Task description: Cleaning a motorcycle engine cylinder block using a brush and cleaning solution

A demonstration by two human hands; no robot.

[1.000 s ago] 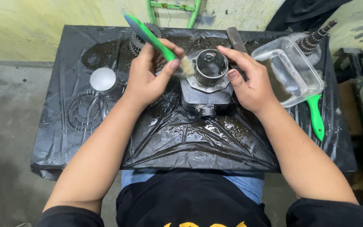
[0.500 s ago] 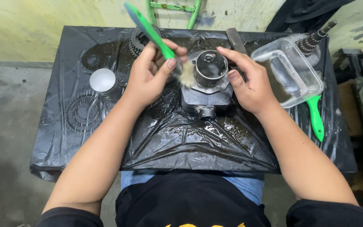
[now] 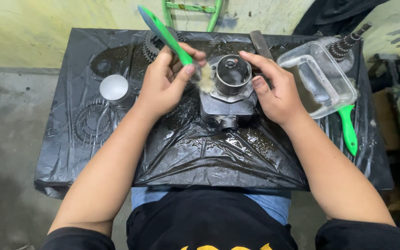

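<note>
A dark metal engine cylinder (image 3: 228,95) stands upright in the middle of a table covered with wet black plastic sheet (image 3: 218,153). My left hand (image 3: 165,83) grips a green-handled brush (image 3: 165,34), its pale bristles pressed against the cylinder's left side near the top rim. My right hand (image 3: 274,88) rests on the cylinder's right side, with the fingers spread over its top edge and steadying it.
A clear plastic tub (image 3: 318,83) of liquid sits at the right, with a second green-handled tool (image 3: 348,129) under it. A silver piston (image 3: 114,89) and gears (image 3: 151,44) lie left. A geared shaft (image 3: 346,44) and a flat file (image 3: 259,44) lie at the back.
My left hand has worked the brush along the cylinder's left side, shifting slightly down and right. My right hand and the cylinder stay in place.
</note>
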